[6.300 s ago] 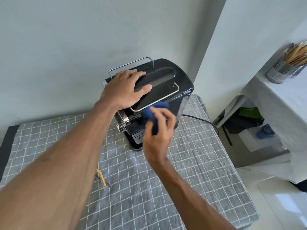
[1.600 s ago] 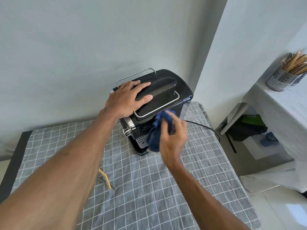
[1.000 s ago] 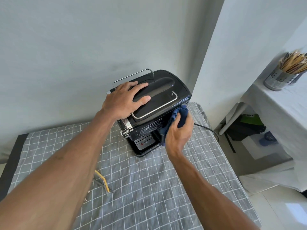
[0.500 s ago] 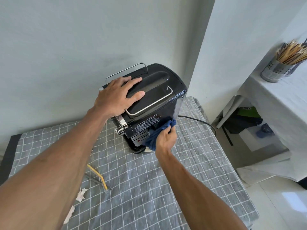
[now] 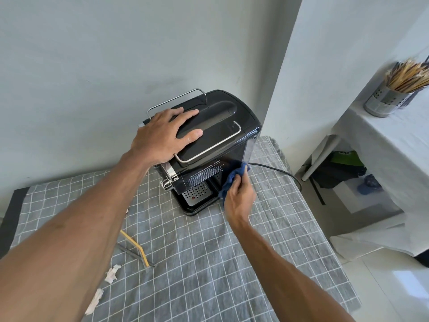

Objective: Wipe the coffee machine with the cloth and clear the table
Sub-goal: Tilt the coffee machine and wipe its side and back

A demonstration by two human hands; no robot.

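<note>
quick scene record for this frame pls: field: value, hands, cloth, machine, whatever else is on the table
left hand: left hand lies flat on top of the coffee machine, fingers straight
right hand: right hand grips the blue cloth
cloth contact: pressed on the machine's lower front right corner
drip tray: perforated drip tray exposed, left of the cloth
power cord: black power cord trails off to the right
table: grey checked tablecloth
litter: yellow straw; white paper scraps near the left forearm
task state: wiping under way; litter not cleared

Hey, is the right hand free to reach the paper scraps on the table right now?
Probably not yet: the right hand grips the cloth against the coffee machine, and the scraps lie beyond the left forearm.
</note>
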